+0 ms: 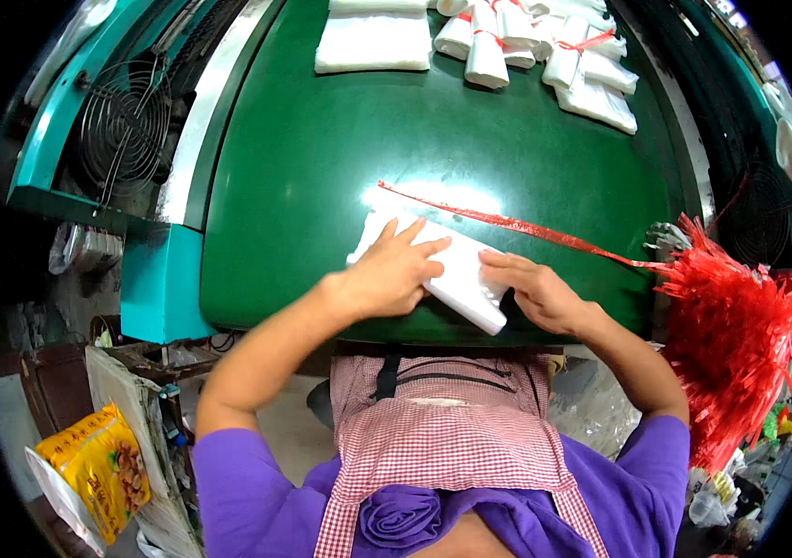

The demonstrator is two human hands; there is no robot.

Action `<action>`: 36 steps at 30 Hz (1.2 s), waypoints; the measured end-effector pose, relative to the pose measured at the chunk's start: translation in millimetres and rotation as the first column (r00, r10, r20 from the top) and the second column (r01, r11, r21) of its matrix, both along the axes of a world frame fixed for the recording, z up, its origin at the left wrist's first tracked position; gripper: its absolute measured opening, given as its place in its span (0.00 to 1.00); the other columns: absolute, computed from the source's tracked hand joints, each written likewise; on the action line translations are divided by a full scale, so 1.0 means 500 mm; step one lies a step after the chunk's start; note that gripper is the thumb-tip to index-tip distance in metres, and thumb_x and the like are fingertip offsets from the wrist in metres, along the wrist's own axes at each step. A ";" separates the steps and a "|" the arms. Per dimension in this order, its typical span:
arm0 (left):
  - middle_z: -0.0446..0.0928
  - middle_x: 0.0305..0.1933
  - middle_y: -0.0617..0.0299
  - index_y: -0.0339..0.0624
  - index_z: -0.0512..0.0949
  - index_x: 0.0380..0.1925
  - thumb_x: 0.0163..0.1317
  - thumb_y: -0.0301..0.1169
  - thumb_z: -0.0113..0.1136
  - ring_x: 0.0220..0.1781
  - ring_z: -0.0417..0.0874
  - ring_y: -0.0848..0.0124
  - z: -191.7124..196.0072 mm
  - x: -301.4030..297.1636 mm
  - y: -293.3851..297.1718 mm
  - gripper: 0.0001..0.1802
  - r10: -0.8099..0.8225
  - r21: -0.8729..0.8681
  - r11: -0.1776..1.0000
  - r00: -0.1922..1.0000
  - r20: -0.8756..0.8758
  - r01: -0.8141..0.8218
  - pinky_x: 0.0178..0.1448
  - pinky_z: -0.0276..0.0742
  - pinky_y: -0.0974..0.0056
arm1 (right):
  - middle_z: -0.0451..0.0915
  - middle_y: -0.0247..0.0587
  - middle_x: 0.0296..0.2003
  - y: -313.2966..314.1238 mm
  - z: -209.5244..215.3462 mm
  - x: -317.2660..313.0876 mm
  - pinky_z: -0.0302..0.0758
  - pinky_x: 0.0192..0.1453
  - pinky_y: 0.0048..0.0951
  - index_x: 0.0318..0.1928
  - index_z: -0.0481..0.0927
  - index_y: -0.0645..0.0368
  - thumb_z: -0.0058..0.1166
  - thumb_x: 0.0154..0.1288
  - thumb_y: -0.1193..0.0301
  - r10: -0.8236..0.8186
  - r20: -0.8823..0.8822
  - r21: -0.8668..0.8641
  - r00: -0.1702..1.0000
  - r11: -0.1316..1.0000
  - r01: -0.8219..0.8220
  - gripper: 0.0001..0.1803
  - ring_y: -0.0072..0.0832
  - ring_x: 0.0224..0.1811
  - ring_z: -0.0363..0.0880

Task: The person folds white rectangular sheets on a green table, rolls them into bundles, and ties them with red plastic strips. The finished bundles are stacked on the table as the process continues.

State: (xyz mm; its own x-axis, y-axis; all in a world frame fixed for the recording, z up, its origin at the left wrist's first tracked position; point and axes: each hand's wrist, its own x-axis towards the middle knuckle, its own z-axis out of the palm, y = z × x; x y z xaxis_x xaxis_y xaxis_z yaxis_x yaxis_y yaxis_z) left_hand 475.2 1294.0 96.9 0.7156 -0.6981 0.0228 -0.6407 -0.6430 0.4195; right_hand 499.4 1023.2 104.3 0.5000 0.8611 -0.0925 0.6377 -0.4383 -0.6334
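A folded bundle of white plastic bags (452, 270) lies slantwise near the front edge of the green work surface (294, 186). My left hand (390, 272) rests on its left part with the fingers spread. At the bundle's right edge, my right hand (535, 290) touches the plastic with its fingers stretched out. Just beyond the bundle, a strip of red plastic tie (517, 224) runs from upper left toward the right. Its right end meets a big bunch of shredded red ties (726, 325) hanging at the surface's right side. The underside of my left palm is hidden.
At the far end lie a flat stack of white bags (373, 42) and several rolled bundles (486, 56) tied with red strips. Metal rails flank the surface, with a wire-guarded fan (126, 126) on the left. A yellow package (99, 470) stands at lower left.
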 end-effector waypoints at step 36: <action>0.81 0.45 0.57 0.30 0.75 0.49 0.57 0.26 0.60 0.44 0.81 0.70 0.039 -0.022 -0.026 0.19 -0.160 -0.638 0.280 0.621 -0.768 -0.717 0.52 0.75 0.65 | 0.78 0.52 0.33 0.031 0.049 -0.080 0.71 0.38 0.47 0.36 0.76 0.64 0.50 0.66 0.68 -0.275 -0.155 0.183 0.949 0.936 0.301 0.10 0.51 0.35 0.76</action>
State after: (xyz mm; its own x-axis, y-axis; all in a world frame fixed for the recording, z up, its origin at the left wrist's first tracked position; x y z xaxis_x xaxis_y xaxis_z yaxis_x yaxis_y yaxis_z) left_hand 464.1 1281.1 116.3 0.9521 -0.2882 -0.1026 0.1966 0.3196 0.9269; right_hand 459.6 1038.4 128.8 0.7250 0.6887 -0.0096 0.4130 -0.4459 -0.7941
